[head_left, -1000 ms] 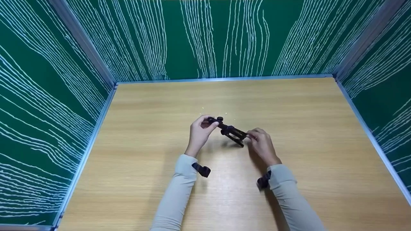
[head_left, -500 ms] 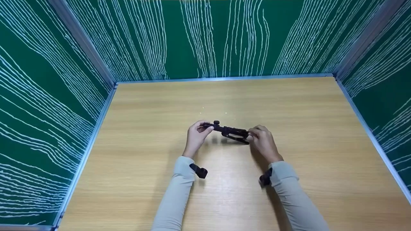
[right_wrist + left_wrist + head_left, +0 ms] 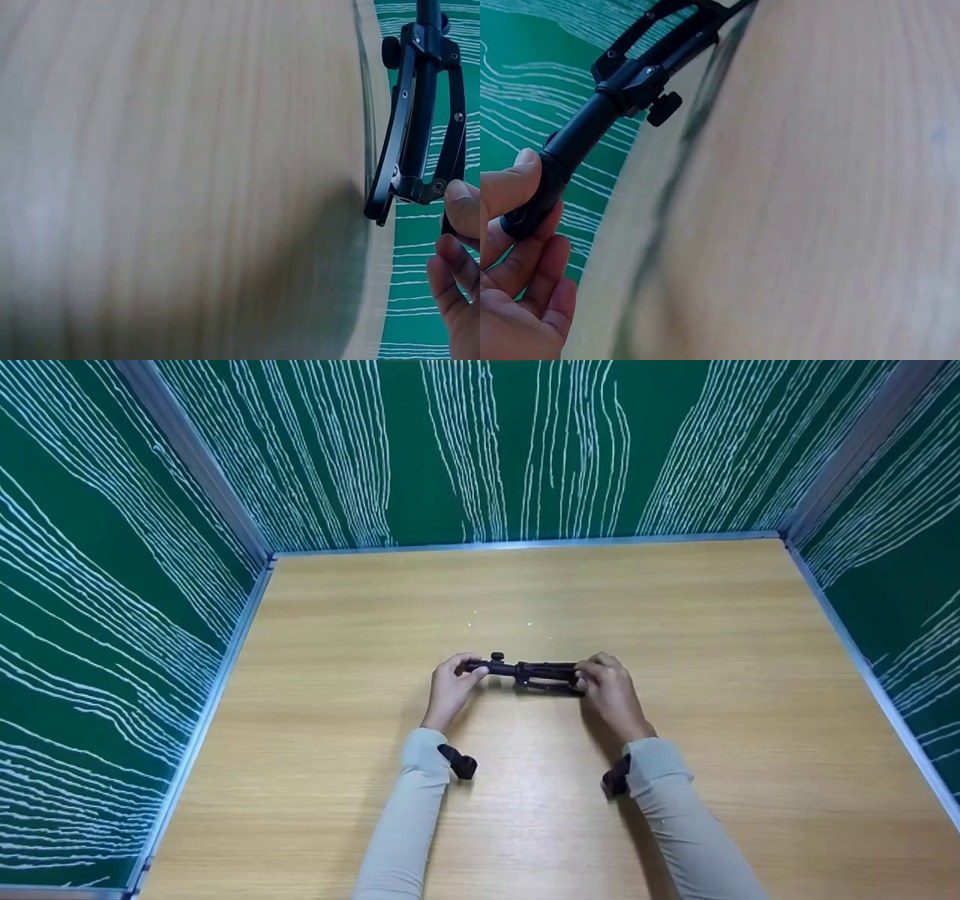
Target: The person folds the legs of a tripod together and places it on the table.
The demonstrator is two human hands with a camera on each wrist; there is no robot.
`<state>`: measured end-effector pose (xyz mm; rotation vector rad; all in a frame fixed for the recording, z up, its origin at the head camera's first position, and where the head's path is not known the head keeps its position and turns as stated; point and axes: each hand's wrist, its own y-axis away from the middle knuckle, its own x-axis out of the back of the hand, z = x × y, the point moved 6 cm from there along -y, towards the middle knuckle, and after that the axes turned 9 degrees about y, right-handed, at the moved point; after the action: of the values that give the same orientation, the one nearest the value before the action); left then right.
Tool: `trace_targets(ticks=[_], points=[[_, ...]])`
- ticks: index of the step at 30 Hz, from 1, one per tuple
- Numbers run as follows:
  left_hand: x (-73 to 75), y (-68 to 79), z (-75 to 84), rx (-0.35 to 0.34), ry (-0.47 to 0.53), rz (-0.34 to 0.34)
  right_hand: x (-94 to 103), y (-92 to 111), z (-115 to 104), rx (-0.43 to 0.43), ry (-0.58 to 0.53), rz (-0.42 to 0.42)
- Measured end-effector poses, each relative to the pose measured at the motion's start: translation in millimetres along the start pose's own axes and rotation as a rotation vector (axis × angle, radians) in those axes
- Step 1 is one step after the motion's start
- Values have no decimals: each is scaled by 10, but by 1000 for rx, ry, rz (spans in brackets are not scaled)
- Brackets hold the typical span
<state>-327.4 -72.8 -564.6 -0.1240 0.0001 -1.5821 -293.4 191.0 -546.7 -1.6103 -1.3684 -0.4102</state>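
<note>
A small black tripod (image 3: 522, 672) is held lengthwise between my two hands, just above the table. My left hand (image 3: 451, 690) grips the end of its centre column, thumb on one side and fingers on the other, as the left wrist view shows of the column (image 3: 581, 135). At the opposite end my right hand (image 3: 615, 697) pinches one leg near its foot. In the right wrist view the legs (image 3: 405, 127) lie folded close to the column, spread slightly, with a black knob (image 3: 391, 52) by the collar. The pinched leg's tip is partly hidden by the fingers.
The wooden table (image 3: 360, 607) has a few tiny pale specks (image 3: 475, 612) behind the tripod. Green panels (image 3: 420, 457) with white wavy lines stand at the back and both sides. Black wrist cameras (image 3: 459, 763) sit on the sleeves.
The tripod has turned from a slant to nearly level across the view. My left hand has moved slightly left and nearer with the column end; the legs look closer together. Both hands keep hold.
</note>
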Motion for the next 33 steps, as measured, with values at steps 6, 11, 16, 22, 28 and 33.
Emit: trace_targets(ticks=[6,11,16,22,28,33], points=[[45,11,-78,-4,-81,-10,-47,15,-34,6,24,-1],[61,25,-109,1,-103,-12,-71,18,-48,8,48,7],[61,30,-134,4,-61,0,-65,13,-50,4,39,24],[71,14,-155,3,-52,15,-57,-4,-55,19,43,48],[65,-3,-145,39,-84,-7,-59,-23,-32,-8,42,15],[39,-16,-114,48,-125,-90,-24,-39,-13,-39,25,-77]])
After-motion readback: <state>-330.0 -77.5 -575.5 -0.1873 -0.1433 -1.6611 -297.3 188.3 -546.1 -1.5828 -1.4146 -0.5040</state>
